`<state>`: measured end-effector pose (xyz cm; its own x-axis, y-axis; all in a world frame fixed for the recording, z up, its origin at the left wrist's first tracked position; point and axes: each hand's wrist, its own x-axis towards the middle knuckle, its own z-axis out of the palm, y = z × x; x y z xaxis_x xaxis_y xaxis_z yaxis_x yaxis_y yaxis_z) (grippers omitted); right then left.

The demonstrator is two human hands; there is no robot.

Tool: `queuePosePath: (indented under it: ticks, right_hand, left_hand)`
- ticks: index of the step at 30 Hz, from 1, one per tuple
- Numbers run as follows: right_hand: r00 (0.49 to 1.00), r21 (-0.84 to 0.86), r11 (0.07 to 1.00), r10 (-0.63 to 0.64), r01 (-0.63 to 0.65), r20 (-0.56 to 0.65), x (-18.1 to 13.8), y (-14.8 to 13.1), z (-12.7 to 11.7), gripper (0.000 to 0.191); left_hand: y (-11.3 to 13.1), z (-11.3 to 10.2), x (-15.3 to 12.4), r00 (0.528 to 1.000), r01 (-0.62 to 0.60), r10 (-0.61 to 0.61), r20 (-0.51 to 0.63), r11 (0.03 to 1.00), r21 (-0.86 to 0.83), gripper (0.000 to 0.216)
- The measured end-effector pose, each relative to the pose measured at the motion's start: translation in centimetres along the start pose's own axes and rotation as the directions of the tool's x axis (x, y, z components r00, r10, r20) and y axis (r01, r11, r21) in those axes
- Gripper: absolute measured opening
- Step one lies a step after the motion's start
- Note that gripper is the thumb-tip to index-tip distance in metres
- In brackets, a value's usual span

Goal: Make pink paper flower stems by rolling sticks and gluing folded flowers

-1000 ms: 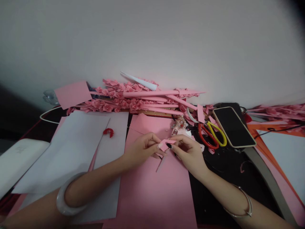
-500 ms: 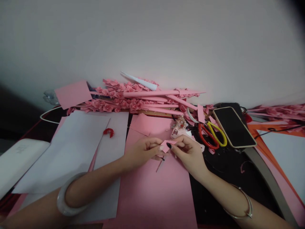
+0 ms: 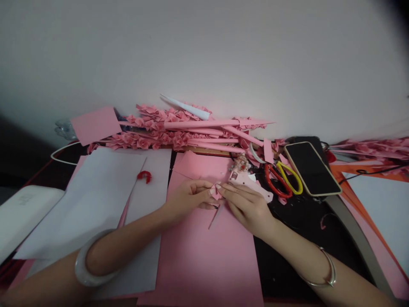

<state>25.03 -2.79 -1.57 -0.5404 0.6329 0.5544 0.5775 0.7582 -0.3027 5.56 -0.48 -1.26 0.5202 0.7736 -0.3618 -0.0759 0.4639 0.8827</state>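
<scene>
Between my two hands is a small folded piece of pink paper. My left hand pinches it from the left, thumb and fingers closed. My right hand grips its right side, and the fingers cover part of it. Below the fingertips a thin pale stick slants down; whether a hand holds it I cannot tell. Under both hands lies a large pink sheet. Just beyond my right hand rests a pink glue gun with a beaded decoration at its nose.
Scissors with red and yellow handles and a phone lie on the right. White sheets with a red curled piece cover the left, beside a white box-like object. Pink paper flowers line the wall.
The pink paper has turned and now looks more tightly folded. My right hand has rolled over, its back now facing up, and its fingers have moved slightly left onto the paper.
</scene>
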Motion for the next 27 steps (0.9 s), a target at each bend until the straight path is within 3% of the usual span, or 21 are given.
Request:
queuePosePath:
  ticks: [10,27]
  right_hand:
    - [0.995,0.014,0.997,-0.076,0.076,0.058,0.33,0.26,-0.30,0.035]
    - [0.996,0.036,0.998,-0.062,0.059,0.069,0.17,0.21,-0.09,0.044]
  left_hand:
    - [-0.03,-0.28,-0.06,1.000,0.011,-0.011,0.025,1.000,-0.009,0.021]
    - [-0.37,-0.67,0.31,0.997,-0.004,0.007,0.073,0.999,-0.038,0.019]
